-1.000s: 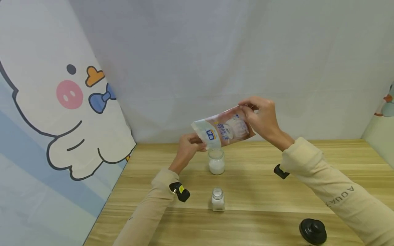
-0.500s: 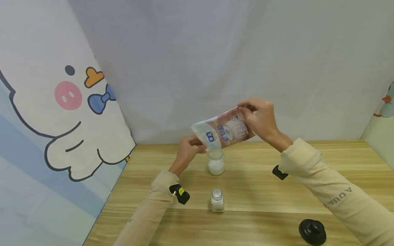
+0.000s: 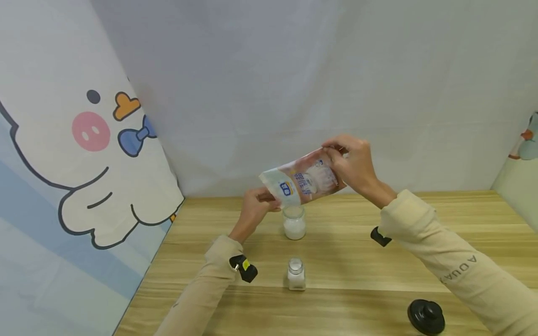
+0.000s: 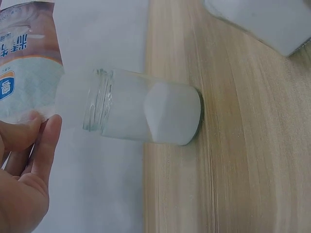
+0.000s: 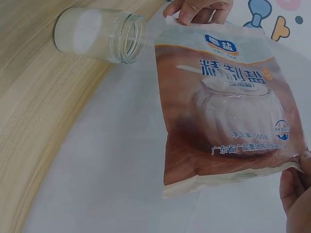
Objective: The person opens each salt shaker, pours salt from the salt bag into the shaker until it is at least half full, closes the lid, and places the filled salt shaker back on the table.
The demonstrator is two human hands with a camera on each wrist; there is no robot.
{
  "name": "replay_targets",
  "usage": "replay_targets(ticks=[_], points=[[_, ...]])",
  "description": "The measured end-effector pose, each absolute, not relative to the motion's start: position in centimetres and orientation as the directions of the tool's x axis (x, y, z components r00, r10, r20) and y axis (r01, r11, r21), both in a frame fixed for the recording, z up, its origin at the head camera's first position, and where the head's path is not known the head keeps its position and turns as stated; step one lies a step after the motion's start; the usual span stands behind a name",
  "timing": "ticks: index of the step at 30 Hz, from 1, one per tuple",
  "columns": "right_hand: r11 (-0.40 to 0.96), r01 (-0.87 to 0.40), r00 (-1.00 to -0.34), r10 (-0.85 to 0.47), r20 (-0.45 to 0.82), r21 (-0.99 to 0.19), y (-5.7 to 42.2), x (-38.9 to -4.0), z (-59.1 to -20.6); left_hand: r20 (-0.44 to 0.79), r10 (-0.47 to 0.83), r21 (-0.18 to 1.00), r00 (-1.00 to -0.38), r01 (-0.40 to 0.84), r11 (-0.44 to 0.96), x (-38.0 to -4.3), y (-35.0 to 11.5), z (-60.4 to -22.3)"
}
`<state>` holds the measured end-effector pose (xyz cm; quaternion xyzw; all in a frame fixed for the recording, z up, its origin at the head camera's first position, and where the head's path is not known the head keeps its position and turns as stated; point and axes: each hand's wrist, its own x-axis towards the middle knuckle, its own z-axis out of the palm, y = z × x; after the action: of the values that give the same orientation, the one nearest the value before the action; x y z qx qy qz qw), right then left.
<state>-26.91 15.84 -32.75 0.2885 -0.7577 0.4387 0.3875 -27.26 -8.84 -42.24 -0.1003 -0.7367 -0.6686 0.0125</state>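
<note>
A brown and pale-blue bag of salt is held tilted over a glass jar, its lower left corner just above the mouth. My left hand pinches the bag near that corner between thumb and fingers. At the raised end, my right hand pinches the bag's upper edge. A pale stream of salt runs from the bag into the jar in the left wrist view. White salt lies heaped on the jar's bottom. The bag's opening is hidden from the head view.
Nearer the front of the wooden table stands a small glass bottle with white contents, uncapped. A round black lid with a knob lies at the front right. A grey-white cloth hangs behind, and a cartoon-printed panel at the left.
Both hands and the bag keep nearly the same pose over the jar. The whole head view has shifted slightly.
</note>
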Motion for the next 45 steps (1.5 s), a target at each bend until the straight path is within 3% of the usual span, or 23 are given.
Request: replay_targets(ticks=[12, 25, 45], points=[[0.456, -0.777, -0.528, -0.095, 0.844, -0.434, 15.8, -27.2, -33.0, 0.140, 0.139, 0.985, -0.980, 0.152, 0.081, -27.3, -8.8, -42.3], [0.467, -0.779, -0.510, -0.084, 0.856, -0.418, 16.2, -27.2, -32.8, 0.138, 0.141, 0.986, -0.980, 0.150, 0.078, -25.4, -7.9, -39.7], [0.477, -0.769, -0.512, -0.062, 0.857, -0.425, 16.1, -27.2, -32.9, 0.153, 0.103, 0.984, -0.983, 0.161, 0.075, -27.4, -8.0, -42.2]])
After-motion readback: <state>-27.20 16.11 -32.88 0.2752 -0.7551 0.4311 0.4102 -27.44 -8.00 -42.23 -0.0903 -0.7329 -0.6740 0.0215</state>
